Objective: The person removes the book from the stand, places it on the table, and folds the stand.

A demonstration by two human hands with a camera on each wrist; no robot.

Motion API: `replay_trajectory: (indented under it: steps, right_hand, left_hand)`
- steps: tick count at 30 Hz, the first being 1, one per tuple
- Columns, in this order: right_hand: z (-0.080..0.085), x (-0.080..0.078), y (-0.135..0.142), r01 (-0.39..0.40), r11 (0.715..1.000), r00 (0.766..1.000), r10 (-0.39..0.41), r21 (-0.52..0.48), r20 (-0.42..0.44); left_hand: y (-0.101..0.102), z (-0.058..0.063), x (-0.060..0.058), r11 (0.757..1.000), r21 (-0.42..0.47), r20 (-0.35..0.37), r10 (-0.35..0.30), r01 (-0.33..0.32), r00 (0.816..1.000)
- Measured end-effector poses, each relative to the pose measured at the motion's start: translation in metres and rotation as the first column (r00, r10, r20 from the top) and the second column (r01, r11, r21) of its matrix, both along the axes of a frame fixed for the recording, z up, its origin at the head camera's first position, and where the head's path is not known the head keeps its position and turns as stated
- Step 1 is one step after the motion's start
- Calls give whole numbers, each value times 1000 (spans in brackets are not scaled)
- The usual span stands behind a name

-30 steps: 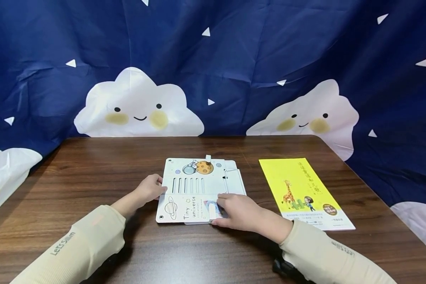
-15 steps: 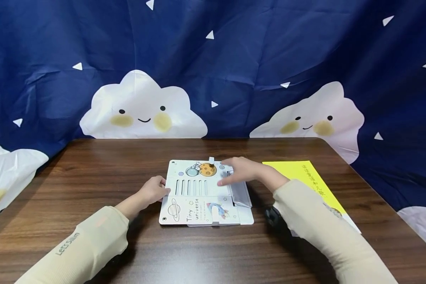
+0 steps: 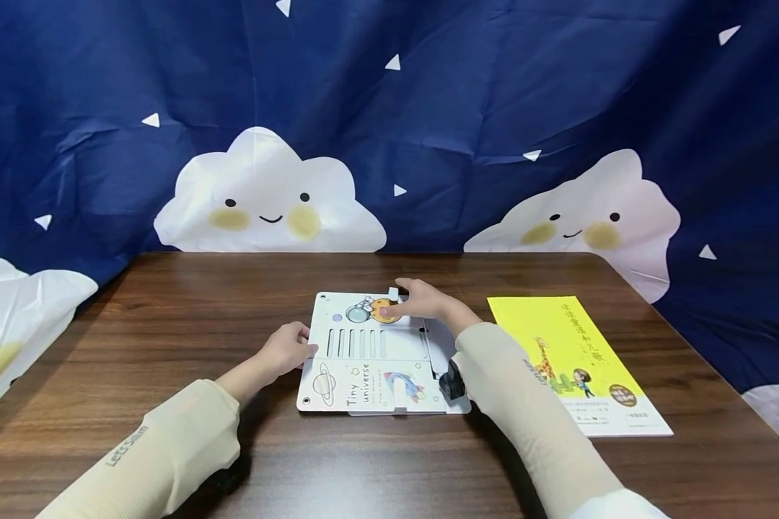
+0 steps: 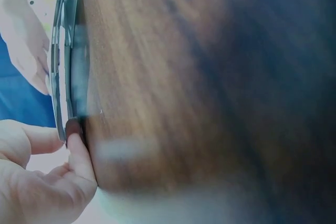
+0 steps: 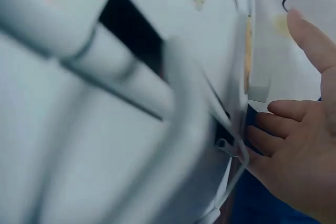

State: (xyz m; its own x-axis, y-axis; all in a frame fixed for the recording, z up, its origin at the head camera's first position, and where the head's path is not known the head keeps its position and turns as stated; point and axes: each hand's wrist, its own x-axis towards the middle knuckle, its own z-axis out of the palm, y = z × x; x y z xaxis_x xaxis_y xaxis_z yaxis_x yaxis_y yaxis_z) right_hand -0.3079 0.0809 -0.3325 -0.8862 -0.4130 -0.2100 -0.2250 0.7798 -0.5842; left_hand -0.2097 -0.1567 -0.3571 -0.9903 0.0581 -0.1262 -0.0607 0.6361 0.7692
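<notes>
A folded white book stand (image 3: 402, 346) with slots, a "Tiny universe" print and an astronaut picture lies on the table. My left hand (image 3: 288, 347) holds its left edge. In the left wrist view, the left hand's thumb and finger (image 4: 79, 158) pinch the stand's thin edge. Over the stand's far right part is my right hand (image 3: 428, 298), thumb above the orange moon picture, fingers by the small white tab (image 3: 393, 293) at the top edge. The right wrist view shows the right hand (image 5: 294, 145) with fingers spread beside the stand's blurred underside (image 5: 79, 145); contact is unclear.
A yellow book (image 3: 558, 346) with a giraffe on its cover lies right of the stand, close to the right forearm. The brown wooden table (image 3: 234, 288) ends at a blue cloth backdrop (image 3: 428, 86) with smiling clouds.
My right hand has gone from the stand's lower right corner up to its top edge. The stand's loose right flap no longer sticks up. The left hand keeps its hold.
</notes>
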Motion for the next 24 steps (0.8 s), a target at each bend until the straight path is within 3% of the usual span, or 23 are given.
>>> replay_trajectory:
  steps: [24]
  right_hand:
    - [-7,0,-5,47,998,998,-45,-35,42]
  left_hand:
    - [1,3,0,1000,-3,19,-13,13,1000]
